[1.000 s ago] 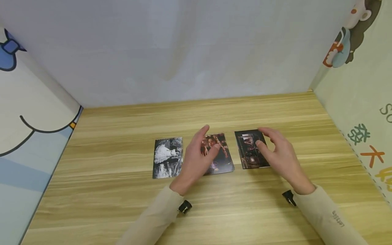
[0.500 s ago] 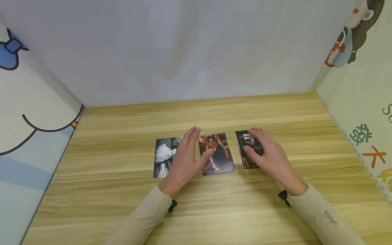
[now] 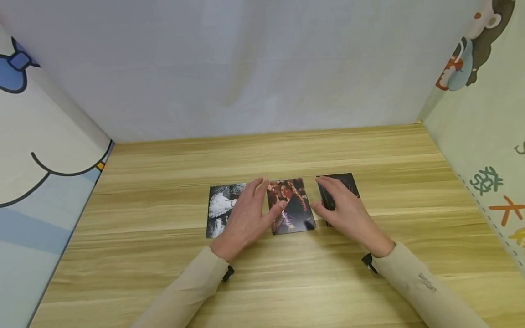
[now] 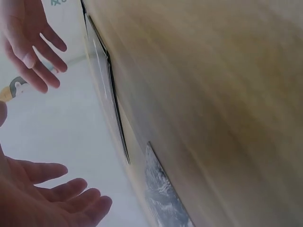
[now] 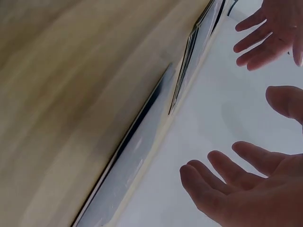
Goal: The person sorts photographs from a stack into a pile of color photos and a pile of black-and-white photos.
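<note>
Three photo cards lie in a row on the wood-grain table. At the left is a black-and-white photo card [image 3: 218, 207], partly covered by my left hand [image 3: 246, 217]. In the middle a colour photo card of a person with a braid [image 3: 294, 212] tops a small stack, whose layered edges [image 5: 189, 52] show in the right wrist view. The dark photo card [image 3: 347, 181] at the right is largely hidden under my right hand [image 3: 345, 212]. Both hands hover above the cards, one at each side of the middle stack, fingers loosely extended, holding nothing.
The table [image 3: 164, 173] meets a pale back wall [image 3: 262, 68]. A cartoon-printed panel [image 3: 53, 123] stands at the left, and another panel with printed characters [image 3: 471, 136] at the right. A small black wrist device [image 3: 369, 263] sits at the right sleeve.
My right hand has moved left, from the right edge of the dark photo card to over it. My left hand has shifted left, uncovering the middle card. The cards stay in place.
</note>
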